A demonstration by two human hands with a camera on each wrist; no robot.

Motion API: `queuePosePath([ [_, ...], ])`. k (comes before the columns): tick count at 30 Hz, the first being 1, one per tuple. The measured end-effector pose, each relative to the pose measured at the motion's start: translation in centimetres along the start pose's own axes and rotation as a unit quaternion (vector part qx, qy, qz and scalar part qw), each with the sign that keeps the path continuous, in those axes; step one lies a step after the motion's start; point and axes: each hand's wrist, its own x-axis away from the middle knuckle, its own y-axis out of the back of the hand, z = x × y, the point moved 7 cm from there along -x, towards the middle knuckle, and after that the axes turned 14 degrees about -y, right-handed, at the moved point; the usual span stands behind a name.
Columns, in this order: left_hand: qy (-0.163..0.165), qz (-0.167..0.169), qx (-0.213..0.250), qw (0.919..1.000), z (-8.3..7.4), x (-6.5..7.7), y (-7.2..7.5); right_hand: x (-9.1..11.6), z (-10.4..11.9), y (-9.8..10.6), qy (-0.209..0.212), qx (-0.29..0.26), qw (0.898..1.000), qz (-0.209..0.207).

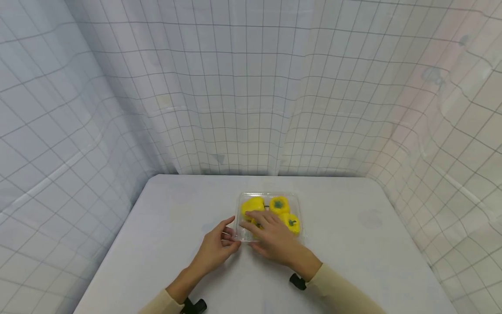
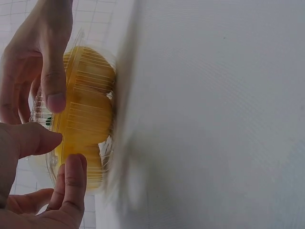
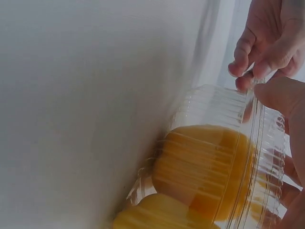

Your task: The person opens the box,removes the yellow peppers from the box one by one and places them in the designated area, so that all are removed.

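Container (image 1: 245,236) of yellow peppers (image 1: 279,203) sits right under the right hand (image 1: 277,240), fingers loosely spread, gripping nothing, while left hand (image 1: 215,245) pinches its near corner, so lopsided pressing could imo tip it or buckle the lid (image 3: 272,136).

Left fingers (image 1: 225,224) curled, right fingers (image 1: 256,216) extended

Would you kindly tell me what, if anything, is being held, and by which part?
The left hand appears to pinch the clear plastic container at its near-left corner; the right hand lies over its top, thumb at the near edge.
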Motion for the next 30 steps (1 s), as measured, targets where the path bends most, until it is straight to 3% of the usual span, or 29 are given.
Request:
queuePosePath([
  [16,0.074,0.038,0.103,0.9912,1.2,-0.1,0.4,-0.9,1.1,-0.6,0.017,0.019,1.0,-0.012],
  [30,0.07,0.047,0.143,0.9861,1.3,0.0,0.4,-0.6,1.1,-0.6,0.024,0.014,0.999,-0.03],
])
